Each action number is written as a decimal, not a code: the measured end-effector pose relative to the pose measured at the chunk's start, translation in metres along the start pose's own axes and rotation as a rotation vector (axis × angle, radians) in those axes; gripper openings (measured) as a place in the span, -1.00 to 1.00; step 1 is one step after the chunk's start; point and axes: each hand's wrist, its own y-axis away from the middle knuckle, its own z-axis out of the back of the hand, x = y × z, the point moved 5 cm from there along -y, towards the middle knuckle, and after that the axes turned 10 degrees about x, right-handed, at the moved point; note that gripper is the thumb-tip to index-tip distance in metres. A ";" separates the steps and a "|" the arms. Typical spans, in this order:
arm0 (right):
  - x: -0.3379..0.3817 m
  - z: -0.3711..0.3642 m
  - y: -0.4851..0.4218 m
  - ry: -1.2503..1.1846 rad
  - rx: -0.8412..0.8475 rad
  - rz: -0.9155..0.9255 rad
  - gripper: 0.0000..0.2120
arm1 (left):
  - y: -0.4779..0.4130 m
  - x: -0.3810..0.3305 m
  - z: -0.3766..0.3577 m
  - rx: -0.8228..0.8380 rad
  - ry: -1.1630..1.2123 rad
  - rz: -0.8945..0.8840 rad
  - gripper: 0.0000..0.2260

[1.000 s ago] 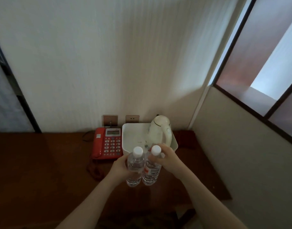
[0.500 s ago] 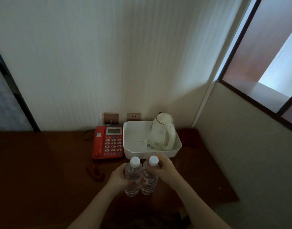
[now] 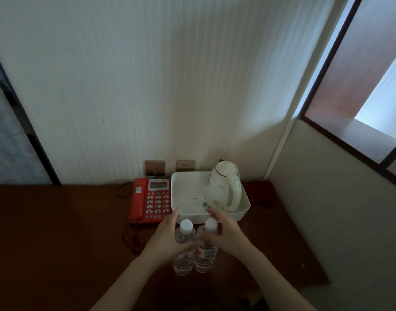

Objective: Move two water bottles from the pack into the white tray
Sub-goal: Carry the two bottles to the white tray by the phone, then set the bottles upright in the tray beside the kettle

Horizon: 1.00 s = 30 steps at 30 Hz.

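Desk (image 3: 58, 232): dark brown wood, running along the pale wall into the right-hand corner.
Telephone (image 3: 151, 199): red with a keypad, lying flat just left of the tray, its coiled cord trailing toward the near edge.
Wall sockets (image 3: 185, 165): two plates on the wall behind the telephone and the tray.
Left hand (image 3: 167, 240): fingers spread and pointing toward the tray, palm against the left side of the left bottle; the thumb crosses the front of that bottle, a loose half-open hold rather than a tight wrap.
Left bottle (image 3: 183, 254): clear, with a white cap, upright on the desk just in front of the tray's near wall, touching the right bottle.
Right bottle (image 3: 206, 254): clear, with a white cap and a red-and-white label, upright on the desk, side by side with the other.
Right hand (image 3: 226, 236): fingers extended over the cap and right shoulder of the right bottle, thumb across its front; whether it grips or only rests against the bottle cannot be told.
White tray (image 3: 183, 189): shallow, rectangular, at the back of the desk by the wall; neither bottle is inside it.
Kettle (image 3: 225, 187): cream-coloured, standing upright in the right half of the tray, handle toward the camera.
Red cloth (image 3: 259, 194): a dark red folded piece beside the tray's right end, in the corner.
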 end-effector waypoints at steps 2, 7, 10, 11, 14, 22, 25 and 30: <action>0.011 0.005 0.002 0.252 -0.061 0.117 -0.39 | 0.002 -0.021 0.010 -0.061 -0.492 -0.015 -0.18; 0.029 0.001 0.002 0.684 -0.079 0.173 -0.62 | -0.009 -0.046 0.004 0.064 -0.854 0.003 -0.67; 0.031 0.002 -0.004 0.738 0.008 0.136 -0.71 | -0.013 -0.041 0.005 0.122 -0.797 -0.003 -0.74; 0.032 0.002 -0.004 0.728 0.042 0.134 -0.74 | -0.012 -0.040 0.005 0.138 -0.784 -0.023 -0.73; 0.036 0.007 -0.012 0.696 0.136 0.130 -0.81 | -0.018 -0.037 0.009 0.151 -0.754 -0.096 -0.72; 0.082 0.070 -0.043 0.621 0.183 0.092 -0.73 | -0.042 -0.089 0.064 0.079 -0.611 -0.203 -0.82; 0.105 0.103 -0.063 0.661 0.113 0.122 -0.65 | -0.060 -0.114 0.095 0.045 -0.608 -0.233 -0.75; 0.118 0.141 -0.107 0.628 0.064 0.108 -0.76 | -0.101 -0.128 0.133 -0.024 -0.658 -0.245 -0.73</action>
